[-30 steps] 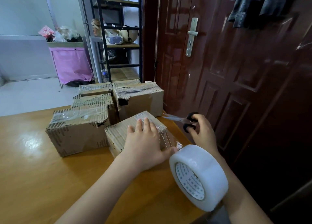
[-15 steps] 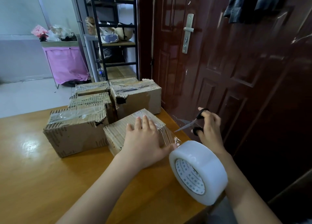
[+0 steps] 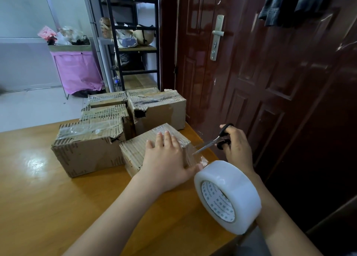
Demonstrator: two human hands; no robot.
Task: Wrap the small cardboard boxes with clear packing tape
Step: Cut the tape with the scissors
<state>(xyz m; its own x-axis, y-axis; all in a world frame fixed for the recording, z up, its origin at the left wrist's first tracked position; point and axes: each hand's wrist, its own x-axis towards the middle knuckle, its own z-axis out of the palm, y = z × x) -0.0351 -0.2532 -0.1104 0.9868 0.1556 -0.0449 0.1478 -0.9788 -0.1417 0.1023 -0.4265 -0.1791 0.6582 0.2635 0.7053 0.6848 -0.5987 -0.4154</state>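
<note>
A small cardboard box (image 3: 135,151) sits near the table's right edge, its top and right side shiny with clear tape. My left hand (image 3: 166,159) presses flat on its top, thumb down the near right corner. A stretch of tape runs from the box to the big clear tape roll (image 3: 228,196), which hangs over the table edge on my right forearm. My right hand (image 3: 234,145) grips black-handled scissors (image 3: 214,140), blades open, tips pointing at the tape strip beside the box.
Several other worn, taped cardboard boxes (image 3: 87,147) are clustered behind and left on the wooden table (image 3: 48,207). A dark red door (image 3: 260,82) stands close on the right. A black shelf rack (image 3: 133,43) and pink bin (image 3: 77,70) stand beyond the table.
My right hand has swung the scissors from pointing left and level to pointing down-left at the tape strip, moving closer to the box. My left hand stays pressed on the box.
</note>
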